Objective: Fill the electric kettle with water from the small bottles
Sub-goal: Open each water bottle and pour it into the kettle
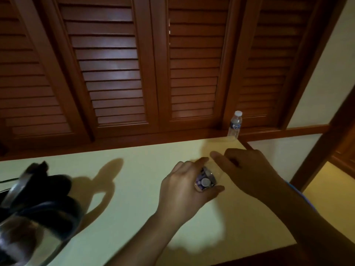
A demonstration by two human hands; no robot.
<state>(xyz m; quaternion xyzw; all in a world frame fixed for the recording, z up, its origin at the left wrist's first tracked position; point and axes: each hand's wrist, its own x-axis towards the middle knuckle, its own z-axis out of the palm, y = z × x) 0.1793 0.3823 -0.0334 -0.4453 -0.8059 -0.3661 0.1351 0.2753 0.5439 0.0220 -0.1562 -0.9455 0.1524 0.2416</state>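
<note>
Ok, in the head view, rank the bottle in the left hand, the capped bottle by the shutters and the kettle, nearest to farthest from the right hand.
From the right hand:
1. Held bottle, just left of it, gripped by the left hand.
2. Capped bottle, upright at the back right corner.
3. Kettle, far left, lid open.

Near bottle (205, 181), far bottle (234, 124), kettle (41, 206) left

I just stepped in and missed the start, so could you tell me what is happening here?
A person's left hand grips a small capped bottle at the counter, with the right hand close beside it. The kettle sits at the left, lid apparently open. A second capped bottle stands at the counter's far corner.
</note>
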